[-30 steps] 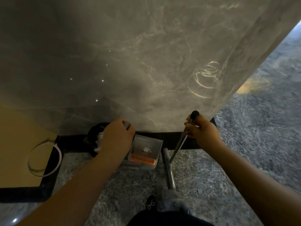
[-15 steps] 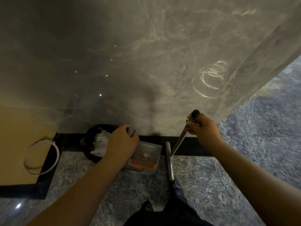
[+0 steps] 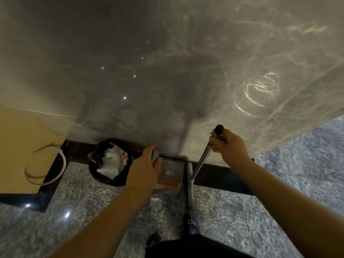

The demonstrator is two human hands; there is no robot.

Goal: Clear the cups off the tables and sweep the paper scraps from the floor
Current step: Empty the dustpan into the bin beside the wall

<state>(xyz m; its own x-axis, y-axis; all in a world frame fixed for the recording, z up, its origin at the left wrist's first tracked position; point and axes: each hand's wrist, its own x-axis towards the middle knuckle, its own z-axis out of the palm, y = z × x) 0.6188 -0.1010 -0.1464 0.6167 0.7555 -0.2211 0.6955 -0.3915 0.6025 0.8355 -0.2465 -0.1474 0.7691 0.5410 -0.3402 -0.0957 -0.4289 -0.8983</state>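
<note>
So the left hand (image 3: 144, 168) is curled round the grey handle end of a grey plastic dustpan with an orange comb edge (image 3: 169, 175), and the pan sits low, just to the right of that hand. The right hand (image 3: 229, 146) is wrapped round the top of a long metal broom handle with a black cap (image 3: 204, 155), which slants down and inward toward the gap between the two hands. Can't really make out the broom head from here; there's a grey bar running down toward the shoe (image 3: 191, 223), but what it is I can't say for sure.

There's one small white paper scrap (image 3: 168, 172) lying in the dustpan. Just left of the left hand is a small round bin lined with a black bag (image 3: 109, 162), already stuffed with crumpled white paper, sitting against the dark skirting under the grey marble wall (image 3: 167, 62).

Progress-wise, I'd guess the sweeping is pretty much at the tail end: the speckled grey floor (image 3: 74, 211) near both hands shows no scraps I can spot, and what's left looks like tipping that last bit into the bin. Cups and tables aren't in view at all, so no idea how that half stands. A white cable loop (image 3: 44, 164) sits on a tan panel further out left.
</note>
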